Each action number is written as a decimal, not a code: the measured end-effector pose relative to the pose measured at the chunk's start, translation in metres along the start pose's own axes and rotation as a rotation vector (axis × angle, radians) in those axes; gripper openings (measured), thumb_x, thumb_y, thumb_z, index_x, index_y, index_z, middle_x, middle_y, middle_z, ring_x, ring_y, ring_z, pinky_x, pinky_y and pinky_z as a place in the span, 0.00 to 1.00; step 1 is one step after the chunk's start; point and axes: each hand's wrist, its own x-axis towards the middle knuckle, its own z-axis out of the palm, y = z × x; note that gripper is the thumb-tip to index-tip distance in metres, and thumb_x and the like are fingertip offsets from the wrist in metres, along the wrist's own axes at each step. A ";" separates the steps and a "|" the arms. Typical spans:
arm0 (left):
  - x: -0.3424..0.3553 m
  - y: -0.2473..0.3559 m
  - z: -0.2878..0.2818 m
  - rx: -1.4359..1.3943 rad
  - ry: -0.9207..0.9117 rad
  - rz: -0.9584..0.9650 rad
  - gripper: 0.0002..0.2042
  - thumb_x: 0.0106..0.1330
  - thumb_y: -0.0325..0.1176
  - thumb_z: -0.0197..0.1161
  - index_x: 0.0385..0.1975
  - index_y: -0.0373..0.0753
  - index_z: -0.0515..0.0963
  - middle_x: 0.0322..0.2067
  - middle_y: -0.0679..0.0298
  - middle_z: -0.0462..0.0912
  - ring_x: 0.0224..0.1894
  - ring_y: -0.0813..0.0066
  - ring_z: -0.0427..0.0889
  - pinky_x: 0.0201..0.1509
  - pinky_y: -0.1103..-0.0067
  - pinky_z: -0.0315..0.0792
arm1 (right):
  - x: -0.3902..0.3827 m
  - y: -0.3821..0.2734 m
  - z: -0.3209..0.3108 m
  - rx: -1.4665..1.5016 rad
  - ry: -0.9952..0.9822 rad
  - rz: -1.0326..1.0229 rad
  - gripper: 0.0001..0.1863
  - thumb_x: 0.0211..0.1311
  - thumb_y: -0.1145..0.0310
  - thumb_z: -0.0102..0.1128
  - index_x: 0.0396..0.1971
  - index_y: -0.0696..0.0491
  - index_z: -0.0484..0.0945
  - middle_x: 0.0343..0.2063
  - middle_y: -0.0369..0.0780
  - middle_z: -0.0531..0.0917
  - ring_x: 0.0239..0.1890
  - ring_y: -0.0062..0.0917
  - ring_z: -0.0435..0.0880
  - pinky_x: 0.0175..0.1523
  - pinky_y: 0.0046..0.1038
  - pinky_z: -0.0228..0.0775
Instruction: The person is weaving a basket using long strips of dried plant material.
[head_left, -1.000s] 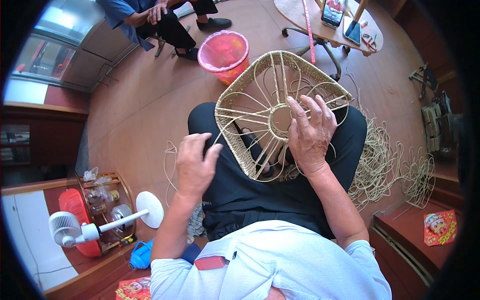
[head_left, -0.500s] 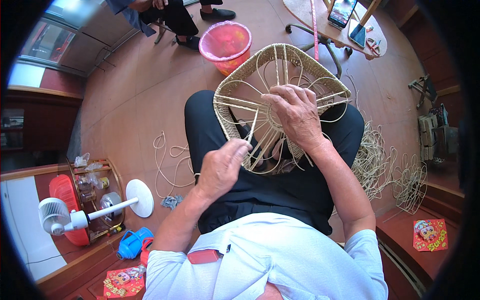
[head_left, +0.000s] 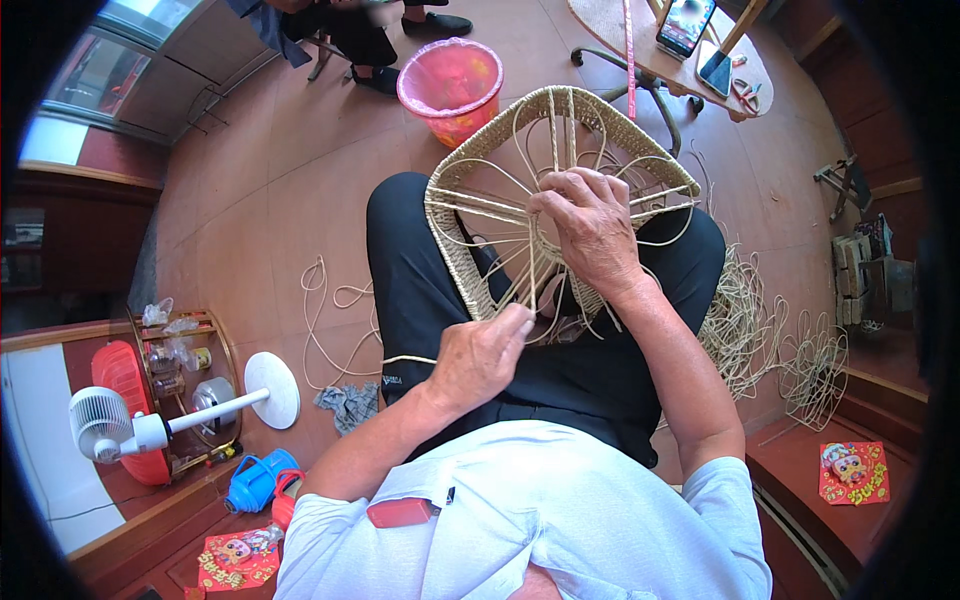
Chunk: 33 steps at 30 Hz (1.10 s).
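A half-woven straw-coloured cord piece [head_left: 455, 268], with a braided outer band and spokes running to a small centre ring, lies across my knees. My right hand [head_left: 592, 228] is closed over the centre ring, fingers curled on its far side. Between thumb and fingers of my left hand [head_left: 485, 355], a pale cord [head_left: 533, 275] is pinched and stretched down from the ring toward me. Another stretch of cord [head_left: 410, 358] crosses my left thigh. The ring's right part is hidden under my right hand.
Loose cord heaps [head_left: 745, 320] lie right of my legs. A pink bucket [head_left: 450, 125] stands ahead, near a seated person's shoes [head_left: 437, 26]. At far right is a table [head_left: 610, 25] with phones and pliers. A white fan [head_left: 150, 437] and blue flask [head_left: 262, 480] are at left.
My left hand has moved right and slightly toward my body, swinging the pinched cord from a slant to nearly straight down. My right hand has stayed at the ring.
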 end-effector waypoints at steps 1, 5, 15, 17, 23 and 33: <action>-0.003 -0.005 -0.006 0.080 -0.024 -0.027 0.04 0.81 0.31 0.64 0.47 0.39 0.79 0.25 0.52 0.86 0.29 0.49 0.91 0.32 0.58 0.81 | 0.000 0.000 0.000 0.003 -0.002 0.001 0.10 0.70 0.69 0.67 0.47 0.40 0.88 0.54 0.30 0.86 0.64 0.31 0.81 0.68 0.43 0.65; -0.007 -0.015 -0.024 0.294 -0.066 -0.018 0.04 0.78 0.29 0.65 0.46 0.39 0.81 0.27 0.53 0.87 0.30 0.50 0.91 0.33 0.60 0.83 | 0.007 -0.004 0.000 0.056 0.021 -0.015 0.09 0.70 0.58 0.71 0.46 0.42 0.88 0.53 0.32 0.85 0.64 0.34 0.80 0.69 0.45 0.64; 0.036 -0.053 -0.070 0.539 0.172 0.015 0.05 0.74 0.28 0.67 0.45 0.38 0.85 0.39 0.56 0.84 0.41 0.52 0.88 0.45 0.62 0.83 | 0.010 -0.016 0.004 0.059 0.006 0.078 0.18 0.58 0.51 0.82 0.39 0.44 0.85 0.49 0.36 0.82 0.60 0.37 0.79 0.64 0.45 0.64; 0.046 -0.056 -0.065 0.516 0.201 0.048 0.08 0.71 0.25 0.68 0.47 0.35 0.86 0.43 0.55 0.83 0.50 0.52 0.86 0.54 0.61 0.82 | 0.010 -0.017 0.004 0.061 0.011 0.087 0.18 0.57 0.51 0.82 0.39 0.44 0.85 0.48 0.36 0.82 0.59 0.37 0.79 0.63 0.45 0.64; 0.053 -0.063 -0.050 0.573 0.142 0.153 0.09 0.68 0.24 0.65 0.45 0.37 0.86 0.46 0.57 0.86 0.51 0.55 0.86 0.57 0.62 0.81 | 0.008 -0.015 0.014 0.034 0.065 0.078 0.17 0.56 0.52 0.82 0.38 0.43 0.85 0.47 0.34 0.83 0.57 0.35 0.81 0.62 0.45 0.66; 0.055 -0.067 -0.043 0.841 0.065 0.189 0.08 0.68 0.36 0.72 0.39 0.43 0.81 0.39 0.61 0.80 0.46 0.59 0.81 0.53 0.63 0.71 | 0.003 -0.017 0.016 0.058 0.083 0.067 0.18 0.58 0.51 0.81 0.41 0.43 0.85 0.49 0.35 0.83 0.58 0.33 0.80 0.64 0.44 0.66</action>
